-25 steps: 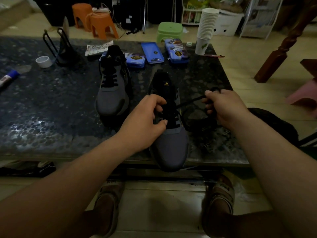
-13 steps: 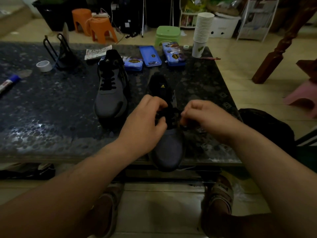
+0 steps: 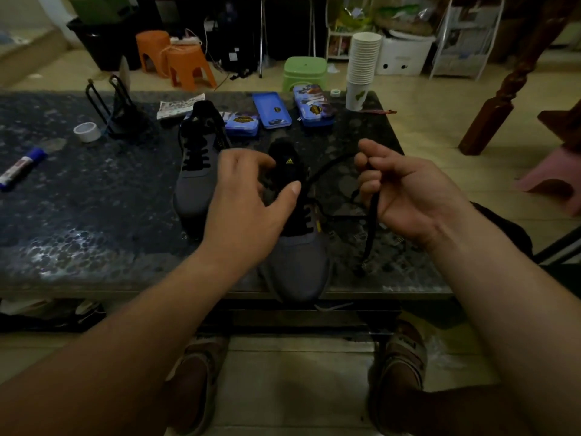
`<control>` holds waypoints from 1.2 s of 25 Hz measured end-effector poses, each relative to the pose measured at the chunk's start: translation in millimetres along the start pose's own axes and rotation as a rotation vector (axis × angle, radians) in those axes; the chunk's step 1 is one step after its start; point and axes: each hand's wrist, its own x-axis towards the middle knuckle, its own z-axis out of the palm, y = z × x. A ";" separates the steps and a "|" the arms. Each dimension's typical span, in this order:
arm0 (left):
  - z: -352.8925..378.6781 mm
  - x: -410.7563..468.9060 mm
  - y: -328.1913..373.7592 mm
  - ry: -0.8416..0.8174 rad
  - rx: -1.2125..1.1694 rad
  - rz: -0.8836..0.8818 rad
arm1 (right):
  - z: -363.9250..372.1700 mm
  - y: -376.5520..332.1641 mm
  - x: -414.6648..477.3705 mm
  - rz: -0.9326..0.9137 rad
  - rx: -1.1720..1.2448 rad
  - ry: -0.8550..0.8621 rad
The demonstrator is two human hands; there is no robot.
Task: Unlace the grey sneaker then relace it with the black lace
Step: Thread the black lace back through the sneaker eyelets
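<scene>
My right hand [image 3: 405, 190] is curled round the black lace [image 3: 373, 215], which runs from the eyelets of the grey sneaker [image 3: 295, 265] up and to the right into my fist, then hangs down with its tip just above the table [image 3: 94, 215]. My left hand [image 3: 248, 196] is over the tongue with its fingers apart and loosely bent, gripping nothing that I can see. The sneaker stands at the near edge of the table, toe towards me and poking out past the rim, with the second sneaker [image 3: 195, 184] to its left and a little farther off.

That overhang is my worry. If I pull to the right while my left hand is not pressing the shoe down, I judge it could twist or slide off the near edge. A sharp tug could also drag the lace out of more eyelets than I mean to. In this dim light I cannot tell which eyelets are threaded, so I could skip one.
</scene>
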 end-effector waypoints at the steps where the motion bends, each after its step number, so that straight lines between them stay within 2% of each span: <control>1: 5.2 -6.0 5.0 -0.012 -0.064 -0.023 | 6.8 5.9 -0.3 0.006 0.010 -0.005; 2: 13.6 -11.9 14.1 -0.118 -0.211 -0.095 | 14.1 12.7 -0.8 0.012 0.023 -0.002; 4: 35.1 -26.6 34.1 -0.450 -0.538 -0.305 | 25.3 23.7 -0.3 0.017 0.071 0.023; 6: 43.9 -34.7 43.6 -0.613 -0.667 -0.406 | 25.2 25.0 5.0 -0.028 0.110 0.111; 8: 35.1 -32.4 36.9 -0.585 -0.708 -0.484 | 12.6 21.9 12.4 -0.084 0.030 0.222; 9: 27.4 -28.6 30.2 -0.549 -0.676 -0.497 | 2.7 21.7 14.5 -0.105 -0.131 0.282; 11: 10.7 -19.7 14.2 -0.518 -0.458 -0.425 | -19.0 24.4 12.8 -0.116 -0.662 0.380; 13: -2.3 -13.2 1.0 -0.511 -0.213 -0.322 | -34.1 24.7 6.9 -0.099 -1.053 0.382; 15: -10.0 -6.3 -6.0 -0.453 -0.156 -0.314 | -37.7 21.1 0.4 -0.075 -1.202 0.365; 18: -19.2 1.5 -9.6 -0.364 -0.246 -0.391 | -40.2 18.5 1.4 -0.054 -1.279 0.354; 19: -20.4 1.8 -10.8 -0.364 -0.225 -0.373 | -40.3 19.6 1.0 -0.061 -1.421 0.346; 20: -19.5 1.3 -12.0 -0.389 -0.169 -0.320 | -38.1 20.5 -0.2 -0.124 -1.638 0.348; 21: -17.2 0.9 -10.8 -0.440 -0.125 -0.252 | -34.2 21.0 -1.6 -0.267 -1.814 0.350; 22: -12.4 0.3 -8.3 -0.501 -0.116 -0.193 | -25.0 23.2 -4.2 -0.479 -1.870 0.306; 23: -7.0 0.3 -4.5 -0.549 -0.141 -0.152 | -12.2 26.0 -8.3 -0.656 -1.795 0.197; 24: -0.5 2.0 -1.5 -0.573 -0.179 -0.133 | 1.8 30.4 -11.8 -0.670 -1.631 0.046; 26: 7.4 11.5 1.9 -0.570 -0.251 -0.167 | 23.3 46.8 -11.6 -0.428 -1.326 -0.204; 28: 6.9 21.8 -0.2 -0.569 -0.260 -0.179 | 24.6 56.3 -1.4 -0.309 -1.253 -0.185; 30: 1.6 29.5 -6.0 -0.572 -0.177 -0.118 | 21.1 53.6 6.8 -0.351 -1.266 -0.116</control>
